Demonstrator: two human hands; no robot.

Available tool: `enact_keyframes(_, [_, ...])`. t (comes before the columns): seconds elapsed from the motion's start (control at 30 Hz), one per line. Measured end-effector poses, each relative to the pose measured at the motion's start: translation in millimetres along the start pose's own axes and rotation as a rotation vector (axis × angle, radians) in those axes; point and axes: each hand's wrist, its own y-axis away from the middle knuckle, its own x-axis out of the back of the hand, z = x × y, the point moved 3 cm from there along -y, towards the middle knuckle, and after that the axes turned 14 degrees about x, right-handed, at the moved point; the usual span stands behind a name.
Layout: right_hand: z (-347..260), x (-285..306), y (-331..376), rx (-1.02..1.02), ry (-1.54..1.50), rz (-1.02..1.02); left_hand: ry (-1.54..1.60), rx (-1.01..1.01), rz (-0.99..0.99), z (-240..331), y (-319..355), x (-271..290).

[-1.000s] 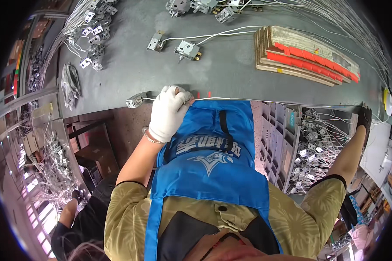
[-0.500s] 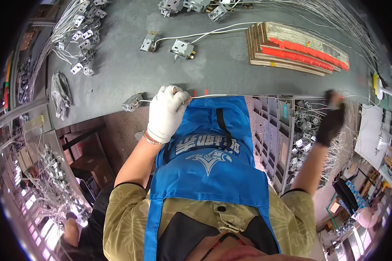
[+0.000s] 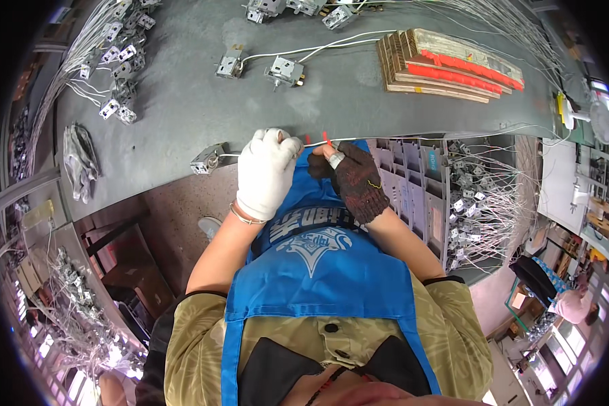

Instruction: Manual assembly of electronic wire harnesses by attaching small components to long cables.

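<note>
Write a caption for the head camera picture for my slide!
Gloved left hand and right hand pinch a thin wire at the grey table edge.

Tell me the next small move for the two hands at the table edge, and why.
Probably draw the right hand rightward along the thin white wire. Both hands pinch it at the grey table edge; the left hand anchors the end toward the small metal component, and the rest runs on rightward.

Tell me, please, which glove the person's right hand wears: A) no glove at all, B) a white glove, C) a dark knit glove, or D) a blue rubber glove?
C: the right hand wears a dark knit glove and meets the white-gloved left hand at the thin wire by the table edge.
</note>
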Motion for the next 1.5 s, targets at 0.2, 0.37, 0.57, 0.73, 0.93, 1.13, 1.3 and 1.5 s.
enact_keyframes(0.2, [4, 0, -1, -0.085, -0.08, 0.027, -0.006, -0.021, 0.008, 0, 0, 0])
enact_keyframes(0.37, [2, 0, -3, -0.118, -0.09, 0.045, -0.001, -0.019, 0.017, 1, 0, 1])
enact_keyframes(0.57, [4, -4, -5, -0.179, -0.142, 0.094, -0.004, -0.013, -0.008, 0, -1, 1])
enact_keyframes(0.73, [4, -5, -3, -0.158, -0.084, 0.132, 0.01, -0.008, -0.016, 0, -1, 1])
enact_keyframes(0.93, [-10, 6, 2, -0.259, -0.123, -0.024, 0.01, 0.01, -0.035, 0, -1, 3])
enact_keyframes(1.13, [-88, 60, 1, 0.051, 0.156, -0.026, 0.038, 0.001, -0.031, 5, -1, 4])
enact_keyframes(1.3, [-142, 127, -31, 0.173, 0.048, 0.245, -0.002, -0.025, 0.009, 5, -1, 2])
enact_keyframes(1.5, [-197, 206, -53, 0.222, -0.196, 0.166, -0.003, -0.022, -0.002, 3, 1, -1])
